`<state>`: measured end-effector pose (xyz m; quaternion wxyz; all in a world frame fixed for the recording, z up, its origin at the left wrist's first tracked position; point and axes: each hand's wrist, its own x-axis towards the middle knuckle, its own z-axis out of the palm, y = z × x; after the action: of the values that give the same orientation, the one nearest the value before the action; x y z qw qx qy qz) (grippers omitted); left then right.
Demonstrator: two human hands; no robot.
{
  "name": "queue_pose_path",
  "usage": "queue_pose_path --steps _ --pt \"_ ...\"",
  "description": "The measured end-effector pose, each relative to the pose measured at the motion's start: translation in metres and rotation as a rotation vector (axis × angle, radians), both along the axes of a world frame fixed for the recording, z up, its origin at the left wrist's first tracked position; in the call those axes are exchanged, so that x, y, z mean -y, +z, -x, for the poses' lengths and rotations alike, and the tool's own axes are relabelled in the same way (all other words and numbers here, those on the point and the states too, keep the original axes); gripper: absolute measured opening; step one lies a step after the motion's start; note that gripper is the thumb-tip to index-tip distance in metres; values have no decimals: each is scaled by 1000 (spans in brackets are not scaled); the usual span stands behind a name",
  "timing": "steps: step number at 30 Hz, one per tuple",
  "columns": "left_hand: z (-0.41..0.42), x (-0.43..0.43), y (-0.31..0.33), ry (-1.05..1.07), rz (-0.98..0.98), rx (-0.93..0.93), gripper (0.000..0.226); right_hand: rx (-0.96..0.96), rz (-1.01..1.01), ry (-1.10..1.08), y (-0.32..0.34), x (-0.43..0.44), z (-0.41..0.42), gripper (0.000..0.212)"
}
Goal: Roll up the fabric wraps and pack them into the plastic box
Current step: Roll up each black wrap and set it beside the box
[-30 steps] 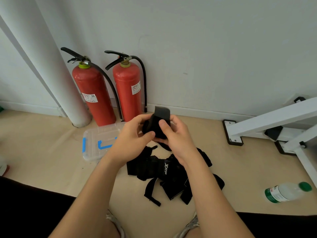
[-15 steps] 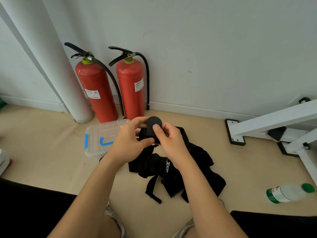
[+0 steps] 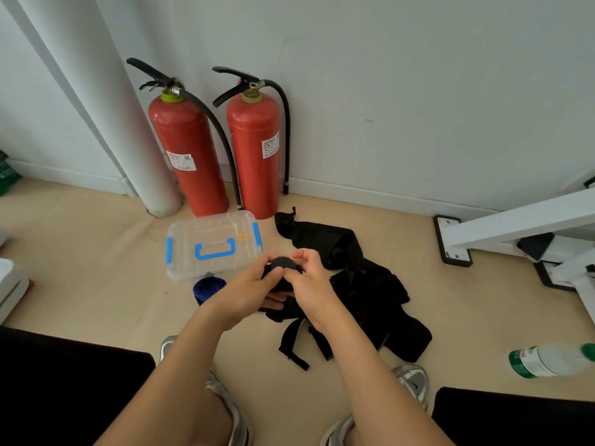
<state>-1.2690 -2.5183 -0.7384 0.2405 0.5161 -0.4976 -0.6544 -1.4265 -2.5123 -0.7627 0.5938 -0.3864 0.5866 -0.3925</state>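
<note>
Both hands hold one black fabric wrap roll (image 3: 284, 263) low over the floor. My left hand (image 3: 254, 289) grips it from the left and below; my right hand (image 3: 310, 280) pinches it from the right. Behind and to the right of them lies a loose pile of black wraps (image 3: 363, 291), its straps trailing toward my feet. A clear plastic box (image 3: 212, 244) with blue latches and handle sits closed to the left. A rolled blue wrap (image 3: 208, 289) lies on the floor just in front of the box.
Two red fire extinguishers (image 3: 190, 149) stand against the wall behind the box, beside a white pillar (image 3: 96, 101). A white metal frame (image 3: 521, 226) reaches in from the right. A plastic bottle (image 3: 547, 360) lies at the lower right. My shoes (image 3: 412, 381) are near the pile.
My hands have come down and toward me with the black roll, which is now a tight disc. The view has tilted down, showing the whole box and the blue roll.
</note>
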Motion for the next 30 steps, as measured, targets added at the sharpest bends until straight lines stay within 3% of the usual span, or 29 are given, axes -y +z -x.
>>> queue_pose_path --steps 4,10,13,18,21,23,25,30 --pt "-4 -5 -17 -41 53 128 32 -17 -86 -44 -30 -10 -11 20" --pt "-2 -17 -46 -107 2 213 41 -325 -261 297 -45 -9 7 42" --pt "-4 -16 -58 -71 63 301 48 -311 -325 394 -52 -11 14 58" --pt "-13 -9 -76 -47 39 258 35 -318 -197 222 -73 -11 10 43" --pt "-26 4 -91 -152 20 424 30 -354 -137 269 -87 -9 9 25" --pt "-37 13 -102 -150 74 628 29 -385 -131 257 -96 -9 16 15" --pt "-47 17 -113 -66 125 809 29 -435 -114 155 -103 -9 32 12" --pt "-36 18 -133 33 213 971 28 -706 -22 -209 -119 -12 81 22"
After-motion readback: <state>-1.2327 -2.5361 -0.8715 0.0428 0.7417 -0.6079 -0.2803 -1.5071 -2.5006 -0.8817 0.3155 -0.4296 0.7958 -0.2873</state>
